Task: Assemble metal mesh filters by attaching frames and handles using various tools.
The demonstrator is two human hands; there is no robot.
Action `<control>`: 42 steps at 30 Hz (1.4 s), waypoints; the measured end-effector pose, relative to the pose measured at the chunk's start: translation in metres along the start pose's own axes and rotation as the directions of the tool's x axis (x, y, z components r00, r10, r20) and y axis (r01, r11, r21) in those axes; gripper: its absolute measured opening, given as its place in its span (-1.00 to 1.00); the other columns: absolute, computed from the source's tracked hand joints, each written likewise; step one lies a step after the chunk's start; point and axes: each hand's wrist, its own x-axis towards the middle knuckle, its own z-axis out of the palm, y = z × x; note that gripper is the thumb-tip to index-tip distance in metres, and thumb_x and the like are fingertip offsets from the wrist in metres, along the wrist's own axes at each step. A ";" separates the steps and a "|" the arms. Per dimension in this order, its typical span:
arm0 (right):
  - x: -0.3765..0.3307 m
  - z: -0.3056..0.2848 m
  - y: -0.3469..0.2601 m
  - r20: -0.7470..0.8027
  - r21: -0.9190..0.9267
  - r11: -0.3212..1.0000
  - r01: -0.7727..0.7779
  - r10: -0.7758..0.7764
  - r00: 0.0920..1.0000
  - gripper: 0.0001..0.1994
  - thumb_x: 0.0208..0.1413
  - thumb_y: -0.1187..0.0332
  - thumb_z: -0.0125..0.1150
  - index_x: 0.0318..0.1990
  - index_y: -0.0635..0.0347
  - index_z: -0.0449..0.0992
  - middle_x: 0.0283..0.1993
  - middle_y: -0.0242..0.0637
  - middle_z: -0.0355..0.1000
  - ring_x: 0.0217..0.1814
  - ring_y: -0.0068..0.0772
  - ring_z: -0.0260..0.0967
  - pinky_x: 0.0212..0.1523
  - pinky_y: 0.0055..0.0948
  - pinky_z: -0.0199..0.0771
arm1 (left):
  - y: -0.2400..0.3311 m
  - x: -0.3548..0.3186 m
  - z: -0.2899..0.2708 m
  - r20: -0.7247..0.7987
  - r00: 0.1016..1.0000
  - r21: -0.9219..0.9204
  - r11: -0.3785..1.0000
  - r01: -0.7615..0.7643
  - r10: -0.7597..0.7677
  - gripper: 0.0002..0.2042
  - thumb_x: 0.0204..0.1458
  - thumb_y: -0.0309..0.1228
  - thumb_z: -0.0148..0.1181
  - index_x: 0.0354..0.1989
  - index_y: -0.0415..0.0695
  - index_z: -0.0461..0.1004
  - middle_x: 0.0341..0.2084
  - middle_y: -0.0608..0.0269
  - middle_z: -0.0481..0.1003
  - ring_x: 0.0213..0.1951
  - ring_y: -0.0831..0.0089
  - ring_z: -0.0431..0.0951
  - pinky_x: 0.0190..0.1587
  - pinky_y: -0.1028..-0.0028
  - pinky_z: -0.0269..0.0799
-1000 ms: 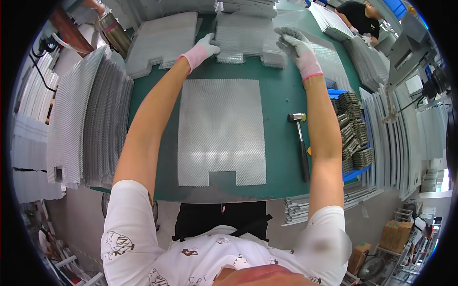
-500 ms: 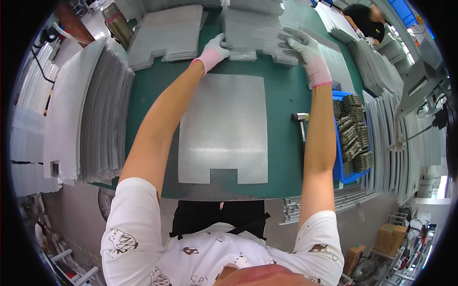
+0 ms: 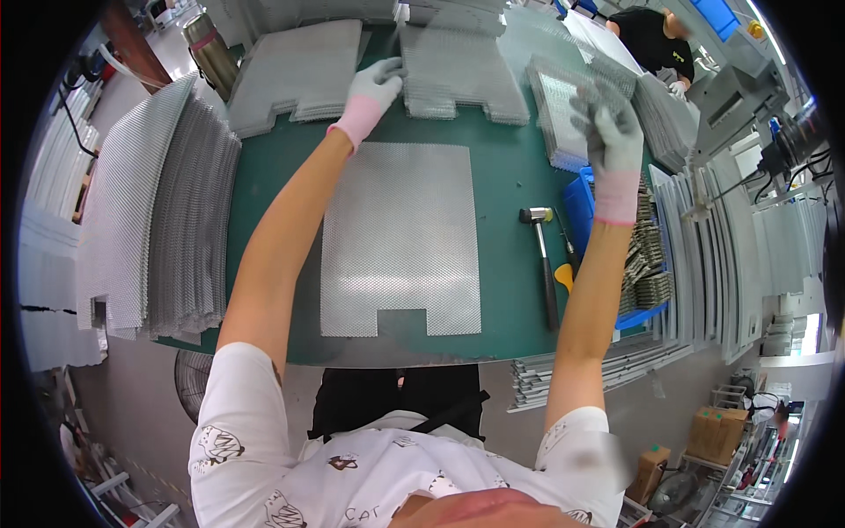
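the right hand (image 3: 616,136) has shifted from the middle stack's corner toward the right; the left hand (image 3: 374,86) stays near that stack's left edge. the lone mesh sheet (image 3: 400,238) lies flat, notch toward the person, close to the front edge of the green table (image 3: 264,290), with a bare strip along either side. right of the sheet lie a hammer (image 3: 547,273) and, farther right, a blue bin (image 3: 579,202); left of it stands a mesh pile (image 3: 123,211). beyond the sheet wait the middle stack (image 3: 462,75) and, beyond to its right, the right stack (image 3: 554,106). one sheet appears laid out, many remaining piled. the left fingers bend loosely, the right ones are parted but blurred; whether either grips mesh, i cannot tell.
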 end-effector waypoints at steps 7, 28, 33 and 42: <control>-0.099 0.000 -0.016 0.043 0.010 0.989 -0.146 0.145 0.988 -0.62 0.09 0.47 0.22 0.05 0.46 0.37 -0.10 -0.14 0.48 -0.07 -0.40 0.45 0.01 -0.42 0.45 | 0.093 -0.112 -0.031 0.369 0.799 -0.529 0.600 0.601 -0.475 -0.28 0.14 0.20 -0.16 0.18 -0.27 0.28 -0.49 0.35 0.39 -0.43 0.60 0.35 -0.34 0.58 0.34; -0.245 0.072 0.031 -0.095 -0.719 0.619 -0.318 0.365 0.926 -0.52 0.04 0.30 0.23 0.08 0.40 0.34 -0.18 -0.02 0.49 -0.30 -0.33 0.42 -0.17 -0.40 0.44 | 0.065 -0.308 -0.044 -0.199 0.954 0.499 0.815 0.295 -0.224 -0.57 0.07 -0.13 0.18 -0.08 -0.29 0.46 -0.61 0.24 0.45 -0.53 0.65 0.36 -0.41 0.59 0.34; -0.245 0.077 0.026 -0.148 -0.727 0.542 -0.423 0.477 0.866 -0.53 0.04 0.32 0.21 0.07 0.40 0.33 -0.16 0.03 0.48 -0.28 -0.29 0.43 -0.15 -0.39 0.43 | 0.058 -0.307 -0.047 -0.181 0.949 0.565 0.762 0.315 -0.258 -0.58 0.07 -0.15 0.18 -0.09 -0.28 0.46 -0.38 0.08 0.57 -0.37 0.55 0.53 -0.24 0.55 0.41; -0.243 0.085 0.030 -0.121 -0.755 0.538 -0.375 0.447 0.886 -0.55 0.04 0.36 0.20 0.07 0.39 0.32 -0.24 0.08 0.48 -0.18 -0.05 0.49 -0.13 -0.30 0.44 | 0.045 -0.308 -0.051 -0.152 0.979 0.604 0.772 0.201 -0.136 -0.62 0.07 -0.11 0.12 -0.12 -0.19 0.44 -0.62 0.00 0.48 -0.47 0.07 0.54 -0.38 0.28 0.39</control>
